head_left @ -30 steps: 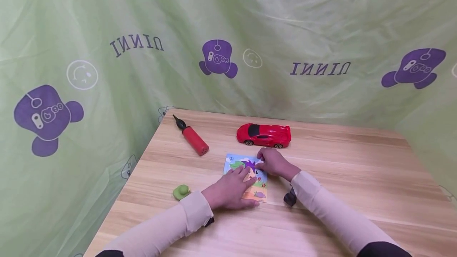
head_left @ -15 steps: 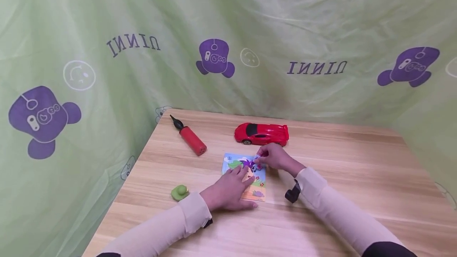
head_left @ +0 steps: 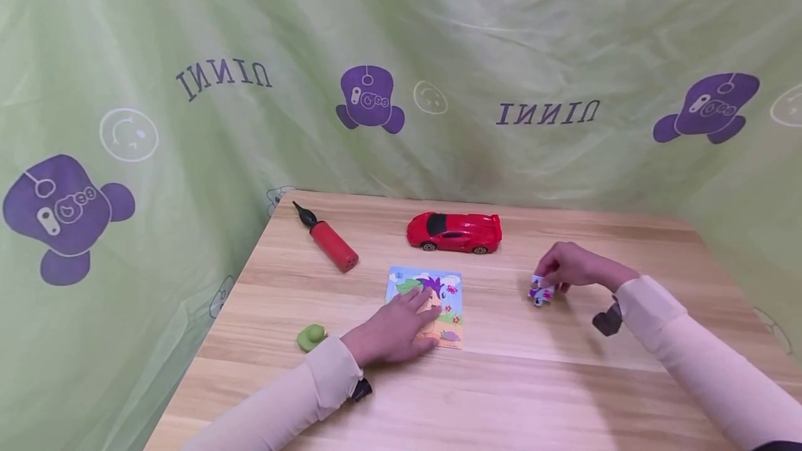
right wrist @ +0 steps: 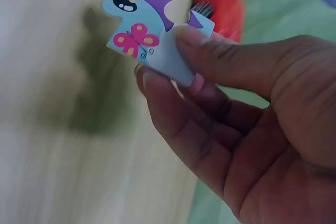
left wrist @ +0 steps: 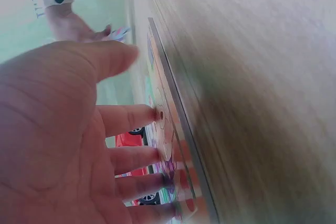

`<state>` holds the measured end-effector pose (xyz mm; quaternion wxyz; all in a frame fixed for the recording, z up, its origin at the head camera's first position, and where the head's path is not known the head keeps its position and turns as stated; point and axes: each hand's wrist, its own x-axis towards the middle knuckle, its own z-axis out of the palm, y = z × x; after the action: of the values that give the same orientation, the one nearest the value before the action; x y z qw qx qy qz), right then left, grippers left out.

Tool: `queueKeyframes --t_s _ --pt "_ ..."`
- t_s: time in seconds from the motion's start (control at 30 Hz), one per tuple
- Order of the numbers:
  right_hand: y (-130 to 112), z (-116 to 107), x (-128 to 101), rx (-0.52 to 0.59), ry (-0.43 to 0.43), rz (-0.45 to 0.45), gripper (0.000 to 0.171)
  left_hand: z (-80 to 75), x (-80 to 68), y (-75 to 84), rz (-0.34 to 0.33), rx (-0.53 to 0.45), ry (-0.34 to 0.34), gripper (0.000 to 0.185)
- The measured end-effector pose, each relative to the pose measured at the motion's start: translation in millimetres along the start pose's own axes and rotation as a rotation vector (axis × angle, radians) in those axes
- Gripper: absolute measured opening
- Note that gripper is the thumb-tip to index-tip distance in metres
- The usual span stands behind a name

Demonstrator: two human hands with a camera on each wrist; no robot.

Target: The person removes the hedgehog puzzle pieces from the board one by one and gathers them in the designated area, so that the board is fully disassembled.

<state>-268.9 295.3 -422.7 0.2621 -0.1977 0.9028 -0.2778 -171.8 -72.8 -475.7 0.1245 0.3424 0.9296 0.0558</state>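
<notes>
Right hand [head_left: 573, 266]: I'm pinching a butterfly puzzle piece [right wrist: 144, 31] above the table [head_left: 501, 395].
My left hand [head_left: 393, 331], fingers outstretched, is touching the picture board [head_left: 452, 308] lying left of the piece, near the red car [head_left: 460, 233].

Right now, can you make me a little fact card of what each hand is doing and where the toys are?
Left hand: rests on the puzzle
Right hand: pinches a puzzle piece
Piece picture: pink butterfly
Behind the puzzle: red toy car
Left of the puzzle: green toy
Table's back left: red pump
</notes>
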Motion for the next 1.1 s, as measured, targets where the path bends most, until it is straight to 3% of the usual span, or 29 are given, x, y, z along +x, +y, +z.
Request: queueKeyframes --t_s 0.1,0.23,0.63,0.77,0.9,1.1 --pt "15.7 2.8 -0.6 -0.071 0.006 -0.02 0.011 -0.1 0.2 -0.1 -0.001 -0.004 0.007 0.059" --pt "24.0 8.9 3.3 -0.196 0.078 -0.044 0.018 -1.6 2.5 1.4 0.004 0.001 0.013 0.058" --pt "14.8 16.7 3.9 -0.445 0.206 -0.107 0.021 -0.9 2.4 1.6 -0.004 0.024 0.003 0.06" --pt "-5.4 27.1 9.6 -0.474 0.229 -0.121 0.02 -2.8 2.5 1.7 -0.006 -0.002 0.001 0.058" --pt "-44.9 52.2 36.8 -0.419 0.268 -0.162 0.004 -4.6 5.6 2.4 -0.001 0.026 0.029 0.056" --pt "-99.8 90.9 87.6 -0.434 0.246 -0.247 0.031 -4.1 8.0 9.0 -0.013 0.245 0.093 0.054"
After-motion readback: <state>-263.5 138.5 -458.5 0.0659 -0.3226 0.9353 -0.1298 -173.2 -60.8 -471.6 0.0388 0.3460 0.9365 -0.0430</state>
